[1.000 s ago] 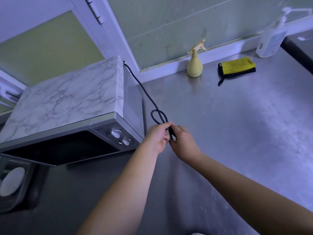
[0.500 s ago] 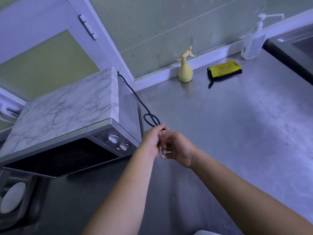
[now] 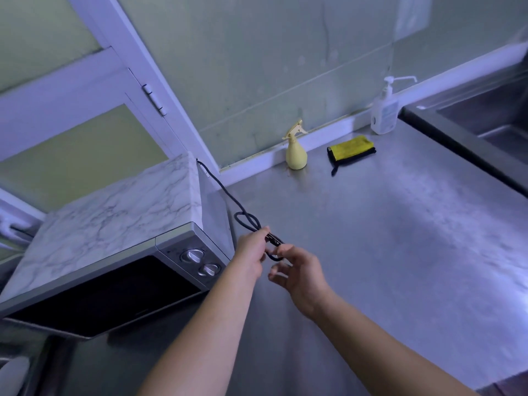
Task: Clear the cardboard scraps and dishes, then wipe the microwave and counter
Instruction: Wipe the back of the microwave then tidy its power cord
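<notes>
A microwave (image 3: 120, 230) with a marbled top and two silver dials stands at the left of the steel counter (image 3: 385, 252). Its black power cord (image 3: 225, 192) runs from the back corner down to a loop beside the microwave's right side. My left hand (image 3: 251, 252) pinches the cord just past the loop. My right hand (image 3: 300, 270) is close beside it, thumb and forefinger curled round the cord's free end, the other fingers spread loosely. A folded yellow cloth (image 3: 351, 147) lies near the back wall.
A pale yellow spray bottle (image 3: 296, 151) stands by the wall, left of the cloth. A white pump bottle (image 3: 384, 111) is further right. A sink (image 3: 491, 118) sits at the far right. A white dish (image 3: 14, 375) shows at the bottom left corner.
The view has tilted up and shifted, showing more wall. My right hand has opened out somewhat and drawn slightly away from my left along the cord; the left keeps its pinch.
</notes>
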`<state>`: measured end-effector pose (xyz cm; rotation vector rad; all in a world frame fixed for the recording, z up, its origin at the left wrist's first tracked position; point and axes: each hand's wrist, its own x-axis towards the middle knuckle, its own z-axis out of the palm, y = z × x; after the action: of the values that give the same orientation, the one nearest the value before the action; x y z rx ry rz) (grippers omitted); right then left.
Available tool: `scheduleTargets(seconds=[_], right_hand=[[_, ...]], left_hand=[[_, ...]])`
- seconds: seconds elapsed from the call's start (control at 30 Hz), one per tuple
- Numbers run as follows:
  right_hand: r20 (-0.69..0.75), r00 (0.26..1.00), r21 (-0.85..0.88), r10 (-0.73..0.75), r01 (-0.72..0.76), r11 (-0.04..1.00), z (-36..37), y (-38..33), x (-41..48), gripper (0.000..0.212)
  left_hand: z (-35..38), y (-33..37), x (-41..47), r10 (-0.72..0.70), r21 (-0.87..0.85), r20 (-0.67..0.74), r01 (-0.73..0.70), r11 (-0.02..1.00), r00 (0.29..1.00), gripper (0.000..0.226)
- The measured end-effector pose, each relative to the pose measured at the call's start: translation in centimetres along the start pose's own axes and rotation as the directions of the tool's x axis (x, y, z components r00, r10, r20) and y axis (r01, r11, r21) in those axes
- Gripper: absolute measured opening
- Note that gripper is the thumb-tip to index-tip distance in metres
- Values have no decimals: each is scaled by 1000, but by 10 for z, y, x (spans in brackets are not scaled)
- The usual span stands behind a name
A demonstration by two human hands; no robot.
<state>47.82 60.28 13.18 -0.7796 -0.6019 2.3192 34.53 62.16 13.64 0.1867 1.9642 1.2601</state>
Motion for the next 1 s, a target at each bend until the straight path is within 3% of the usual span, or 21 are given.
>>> scheduleTargets(seconds=[0.13, 0.27, 0.33, 0.4, 0.47, 0.53, 0.63, 0.83, 1.0], right_hand=[[1, 1000, -262, 22, -21, 965, -4, -1, 1, 15], [-36, 988, -571, -152, 105, 814, -7, 8, 0, 15], [-45, 974, -700, -223, 128, 703, -4, 12, -5, 30], [-67, 966, -747, -248, 116, 654, -2, 19, -6, 49], [-105, 961, -731, -256, 100, 675, 0, 24, -3, 35], [-177, 956, -626, -233, 73, 776, 0, 24, 2, 18], [-287, 951, -411, -116, -13, 912, -4, 24, 9, 26], [-408, 906, -304, -114, -17, 953, 17, 29, 22, 31], [-475, 880, -311, -28, -138, 941, 26, 36, 24, 21]], left_hand=[[0, 2, -3, -34, -48, -5, 34, 998, 999, 18], [-5, -8, -8, -74, -134, 40, 79, 988, 996, 15], [-9, -13, -8, -78, -162, 67, 88, 983, 995, 16], [-14, -16, -8, -76, -174, 94, 91, 980, 993, 17], [-21, -16, -10, -73, -154, 138, 94, 984, 988, 17], [-31, -14, -11, -71, -106, 193, 93, 990, 979, 15], [-46, -13, -11, -42, 47, 216, 32, 998, 976, 10], [-54, -13, -8, 34, 58, 180, -46, 997, 983, 11], [-63, -19, -10, 29, 14, 142, -32, 999, 989, 16]])
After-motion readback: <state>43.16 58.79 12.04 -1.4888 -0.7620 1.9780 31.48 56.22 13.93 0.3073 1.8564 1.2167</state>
